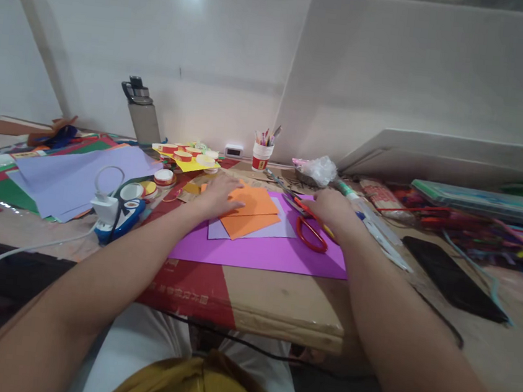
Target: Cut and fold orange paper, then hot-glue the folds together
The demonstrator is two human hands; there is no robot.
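Observation:
My left hand (218, 198) lies open on two orange paper pieces (254, 203), fingers apart. Beneath these is a pale lilac sheet (283, 228), itself on a larger purple sheet (259, 257). At the right, my right hand (333, 205) is closed about the handle part of red-handled scissors (312, 237). One handle loop shows below the hand, and the blades point away to the upper left. The hand covers the other handle, and its fingertips are partly hidden. A yellow strip-like thing (331, 233) shows beside the scissors under this hand.
Tape rolls (164, 177), a blue power strip (121, 219) and lilac sheets (71, 176) lie left. Behind stand a bottle (143, 115), a paper cup (262, 157) of pens and a plastic bag (321, 170). A black phone-like slab (454, 275) lies right.

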